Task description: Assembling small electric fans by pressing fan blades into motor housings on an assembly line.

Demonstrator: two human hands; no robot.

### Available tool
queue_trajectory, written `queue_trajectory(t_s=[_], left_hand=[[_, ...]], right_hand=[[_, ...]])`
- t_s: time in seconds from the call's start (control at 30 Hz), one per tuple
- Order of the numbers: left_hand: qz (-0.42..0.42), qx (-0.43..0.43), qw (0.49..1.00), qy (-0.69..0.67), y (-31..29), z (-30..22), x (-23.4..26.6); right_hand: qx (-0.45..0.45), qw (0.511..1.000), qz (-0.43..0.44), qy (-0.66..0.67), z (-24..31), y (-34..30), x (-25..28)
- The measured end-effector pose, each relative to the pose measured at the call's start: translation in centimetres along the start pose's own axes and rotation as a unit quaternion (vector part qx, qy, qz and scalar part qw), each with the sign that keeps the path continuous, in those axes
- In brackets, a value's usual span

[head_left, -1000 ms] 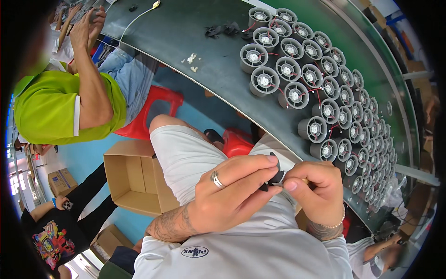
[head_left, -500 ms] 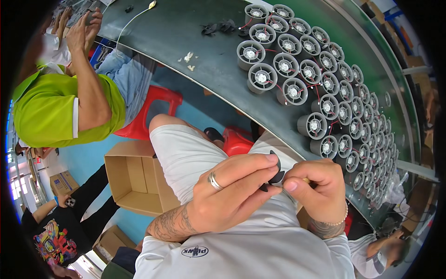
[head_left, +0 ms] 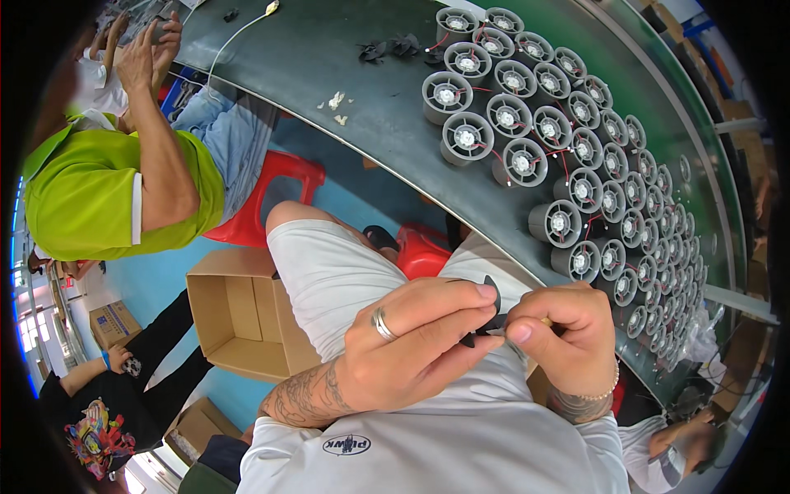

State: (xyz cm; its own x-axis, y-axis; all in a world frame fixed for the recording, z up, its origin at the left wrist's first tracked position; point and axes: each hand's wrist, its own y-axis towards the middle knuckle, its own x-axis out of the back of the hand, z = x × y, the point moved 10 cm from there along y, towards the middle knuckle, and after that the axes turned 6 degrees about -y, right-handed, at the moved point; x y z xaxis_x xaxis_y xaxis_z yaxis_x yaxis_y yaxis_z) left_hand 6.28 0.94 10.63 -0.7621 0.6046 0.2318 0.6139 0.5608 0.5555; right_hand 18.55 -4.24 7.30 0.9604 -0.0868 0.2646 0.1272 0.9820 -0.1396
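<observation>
Over my lap, my left hand (head_left: 411,333) closes its fingertips round a small black fan blade (head_left: 491,306) with curved, pointed vanes. Part of it is hidden behind those fingers. Close beside it, my right hand (head_left: 569,333) pinches a thin object (head_left: 546,321) between thumb and forefinger. Only a yellowish end and a pale, narrow tip toward the fan blade show, so its kind stays unclear. The two hands nearly touch at the blade.
Many grey round fan housings (head_left: 522,162) with red wires stand on the dark table (head_left: 370,107). Several black fan blades (head_left: 399,47) lie farther back, near white scraps (head_left: 336,100). An open cardboard box (head_left: 247,317) stands left of my legs. A co-worker in green (head_left: 123,189) sits at the left.
The fan blade has turned slightly in my left fingers. The narrow tip in my right hand now shows more clearly beside it. Both hands stay almost in place.
</observation>
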Motion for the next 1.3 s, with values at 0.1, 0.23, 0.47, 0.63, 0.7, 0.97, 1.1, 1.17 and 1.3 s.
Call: queue_trajectory(t_s=[0.1, 0.23, 0.47, 0.63, 0.7, 0.97, 1.1, 1.17, 1.3], left_hand=[[0.0, 0.002, 1.0, -0.009, 0.0, 0.0, 0.0], [0.001, 0.008, 1.0, -0.016, -0.1, 0.1, 0.0], [-0.005, 0.006, 1.0, -0.02, -0.2, 0.2, -0.1], [-0.006, 0.01, 1.0, -0.028, -0.2, 0.4, -0.1], [-0.01, 0.014, 0.999, -0.032, -0.2, 0.4, -0.1], [-0.012, 0.0, 0.999, -0.033, -0.3, 0.5, -0.1], [-0.016, 0.008, 0.998, -0.058, -0.5, 0.9, -0.1], [-0.004, 0.038, 0.996, -0.085, -1.1, 1.6, -0.4], [-0.065, 0.226, 0.886, -0.4, -2.6, 5.0, -1.8]], right_hand=[[-0.003, 1.0, 0.012, 0.008, 0.0, 0.0, -0.1], [-0.012, 0.999, 0.02, 0.027, -0.2, 0.0, -0.2], [-0.019, 0.999, 0.03, 0.025, -0.2, 0.0, -0.2], [-0.017, 0.999, 0.029, 0.025, -0.2, 0.1, -0.3], [-0.02, 0.999, 0.032, 0.023, -0.2, 0.1, -0.2], [-0.022, 0.999, 0.035, 0.026, -0.4, 0.2, -0.5], [-0.035, 0.999, 0.009, 0.028, -0.6, 0.3, -0.3], [-0.042, 0.999, 0.014, 0.029, -0.7, 0.3, -0.3], [-0.036, 0.998, -0.019, 0.05, -1.4, -0.2, -0.1]])
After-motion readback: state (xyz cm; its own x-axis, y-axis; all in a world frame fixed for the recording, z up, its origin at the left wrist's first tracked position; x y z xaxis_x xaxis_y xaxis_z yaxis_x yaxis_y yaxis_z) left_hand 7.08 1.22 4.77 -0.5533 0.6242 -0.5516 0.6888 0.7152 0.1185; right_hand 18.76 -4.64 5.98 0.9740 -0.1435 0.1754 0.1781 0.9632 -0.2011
